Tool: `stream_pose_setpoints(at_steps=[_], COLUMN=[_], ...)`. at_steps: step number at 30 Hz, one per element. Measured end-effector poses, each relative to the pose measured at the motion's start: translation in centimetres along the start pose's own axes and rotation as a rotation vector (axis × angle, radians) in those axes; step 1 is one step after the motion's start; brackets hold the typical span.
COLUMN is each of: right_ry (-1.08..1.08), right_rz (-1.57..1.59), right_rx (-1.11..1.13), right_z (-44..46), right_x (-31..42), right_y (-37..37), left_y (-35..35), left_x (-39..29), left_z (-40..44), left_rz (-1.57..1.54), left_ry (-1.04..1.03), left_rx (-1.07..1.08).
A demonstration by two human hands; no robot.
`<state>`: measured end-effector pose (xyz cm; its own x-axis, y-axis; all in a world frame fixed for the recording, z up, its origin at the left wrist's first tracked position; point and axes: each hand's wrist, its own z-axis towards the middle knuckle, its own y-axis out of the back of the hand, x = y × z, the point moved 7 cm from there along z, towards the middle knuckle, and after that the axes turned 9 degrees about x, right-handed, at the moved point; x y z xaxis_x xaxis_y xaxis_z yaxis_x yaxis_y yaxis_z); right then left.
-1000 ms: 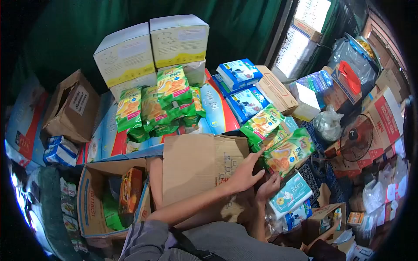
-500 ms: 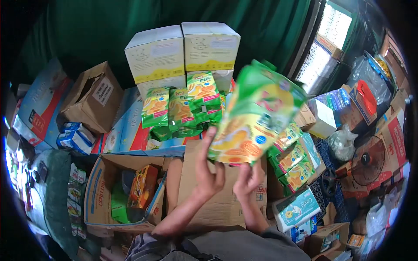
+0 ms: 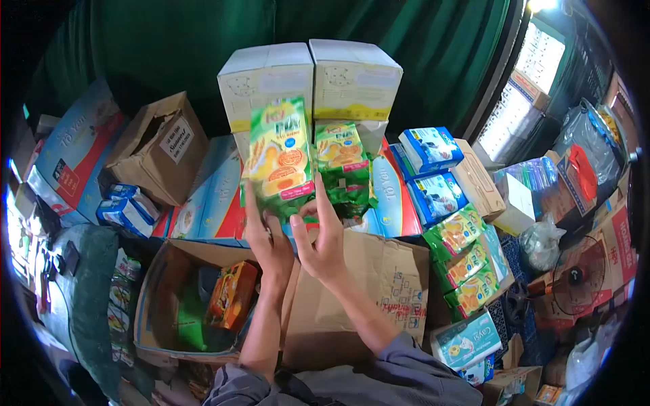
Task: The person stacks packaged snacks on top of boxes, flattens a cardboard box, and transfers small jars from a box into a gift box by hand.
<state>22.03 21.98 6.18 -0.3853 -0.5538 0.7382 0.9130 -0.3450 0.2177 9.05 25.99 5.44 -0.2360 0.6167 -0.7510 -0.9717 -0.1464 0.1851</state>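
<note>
A green and yellow pastry bag (image 3: 279,145), printed with round cakes, stands upright between my two hands with its front towards me. My left hand (image 3: 269,247) holds its lower left side, and my right hand (image 3: 319,243) holds the lower right, index finger along the edge. Both thumbs are near the bottom of the bag. Similar pastry bags (image 3: 342,152) stand just to the right, against white and yellow cartons (image 3: 267,78). The held bag hides whatever is directly behind it.
An open carton (image 3: 152,304) at left contains an orange pack (image 3: 231,294). Closed cardboard flaps (image 3: 338,304) lie under my forearms. At right are more green bags (image 3: 467,264), blue packs (image 3: 433,149), a tissue pack (image 3: 467,338) and a fan (image 3: 575,274).
Both hands have carried the pastry bag left and away from me, from above the right side to the row of similar bags. The blue packs behind are now uncovered. The view has shifted slightly.
</note>
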Motion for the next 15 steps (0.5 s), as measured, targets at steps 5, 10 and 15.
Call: stream_pose_setpoints(at_steps=[5, 10, 15], right_ry=[-0.018, -0.117, -0.104], right_rz=[-0.232, -0.133, -0.056], right_rx=[0.124, 0.176, 0.222], right_z=[1.9, 1.6, 0.6], right_x=[-0.8, -1.4, -0.4], right_y=[-1.5, -1.1, -0.3], left_y=[-1.9, -2.7, -2.7], left_x=[1.7, 1.7, 1.4], left_z=[1.8, 2.4, 2.1], left_rz=[-0.019, 0.019, 0.051], left_ry=[0.127, 0.170, 0.195], left_rx=[0.224, 0.269, 0.259])
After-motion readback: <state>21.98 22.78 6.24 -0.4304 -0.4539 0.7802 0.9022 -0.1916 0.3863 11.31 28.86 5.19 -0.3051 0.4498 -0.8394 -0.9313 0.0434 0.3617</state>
